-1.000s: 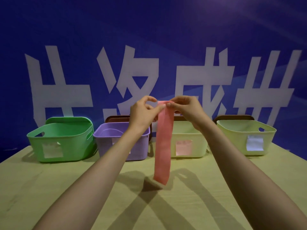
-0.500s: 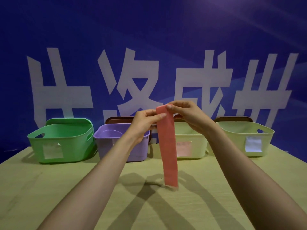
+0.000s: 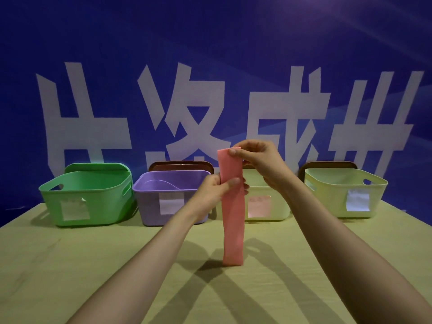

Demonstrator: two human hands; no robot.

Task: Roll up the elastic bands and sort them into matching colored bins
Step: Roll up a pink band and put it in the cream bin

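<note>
So I've got the pink band [image 3: 232, 218] hanging straight down, bottom end about on the tabletop [image 3: 70, 265]. Right hand [image 3: 261, 157] pinches the top edge with curled fingers, left hand [image 3: 214, 190] pinches it lower down, probably to flatten it for rolling. The pink-labelled bin [image 3: 281, 206] sits right behind.

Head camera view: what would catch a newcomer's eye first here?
The pink elastic band hangs upright mid-frame, its top pinched by the right hand and gripped lower down by the left hand. Behind it on the table stand a green bin, a purple bin, a pink-labelled pale bin and a white-labelled pale bin. Huge white characters fill the blue backdrop.
</note>
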